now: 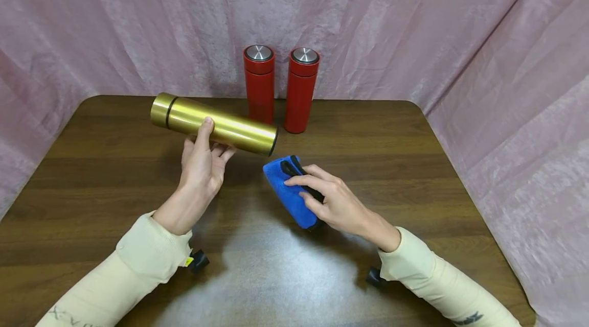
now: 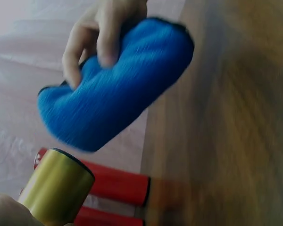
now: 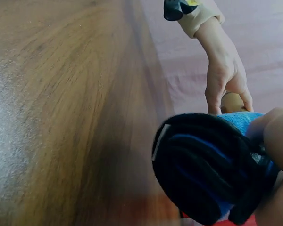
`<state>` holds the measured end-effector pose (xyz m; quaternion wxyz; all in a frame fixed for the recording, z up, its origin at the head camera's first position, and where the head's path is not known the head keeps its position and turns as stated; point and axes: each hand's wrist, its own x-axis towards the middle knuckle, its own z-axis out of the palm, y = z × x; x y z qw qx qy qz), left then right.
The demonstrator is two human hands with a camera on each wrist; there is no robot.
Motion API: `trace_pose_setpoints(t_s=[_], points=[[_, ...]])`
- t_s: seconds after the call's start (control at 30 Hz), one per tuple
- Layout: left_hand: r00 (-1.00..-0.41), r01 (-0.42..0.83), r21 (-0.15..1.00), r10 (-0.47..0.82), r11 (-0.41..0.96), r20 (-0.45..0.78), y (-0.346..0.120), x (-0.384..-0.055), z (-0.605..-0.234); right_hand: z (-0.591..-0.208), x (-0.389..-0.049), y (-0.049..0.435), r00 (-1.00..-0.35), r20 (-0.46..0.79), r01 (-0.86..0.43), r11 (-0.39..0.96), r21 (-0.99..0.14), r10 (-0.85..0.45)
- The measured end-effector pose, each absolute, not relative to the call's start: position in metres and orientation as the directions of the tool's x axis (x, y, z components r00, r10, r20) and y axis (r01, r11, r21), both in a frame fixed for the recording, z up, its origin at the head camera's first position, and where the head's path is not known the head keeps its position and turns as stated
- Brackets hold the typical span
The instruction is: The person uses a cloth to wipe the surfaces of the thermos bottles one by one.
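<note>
A gold thermos flask [image 1: 230, 130] is held up off the table, tilted nearly flat with its lid end to the left. My left hand [image 1: 202, 163] grips it round the middle, thumb along the near side. In my right hand [image 1: 333, 199] is a folded blue cloth [image 1: 287, 191] with black edging, pinched between fingers and thumb. The cloth is just right of and below the flask's base, apart from it. Its rolled layers show in the right wrist view, where the cloth [image 3: 198, 165] hides most of the flask.
Two red thermos flasks with silver-topped lids, a left one [image 1: 259, 84] and a right one [image 1: 302, 89], stand upright at the back of the brown wooden table [image 1: 368, 148]. Pink curtains [image 1: 368, 25] hang behind and at the sides.
</note>
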<state>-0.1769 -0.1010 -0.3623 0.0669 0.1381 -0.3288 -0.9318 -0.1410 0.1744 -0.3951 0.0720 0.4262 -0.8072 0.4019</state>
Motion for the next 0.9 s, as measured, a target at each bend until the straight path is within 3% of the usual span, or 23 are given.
trace_pose_setpoints(t_s=[0.43, 0.9], points=[[-0.942, 0.104, 0.709, -0.299, -0.697, -0.155, -0.135, -0.201, -0.355, -0.4, -0.139, 0.196, -0.699, 0.271, -0.614, 0.361, -0.702, -0.662], [-0.913, 0.216, 0.811, -0.407, -0.544, -0.03, -0.148, -0.227, -0.363, -0.401, -0.133, 0.206, -0.717, 0.205, -0.54, 0.345, -0.768, -0.666]])
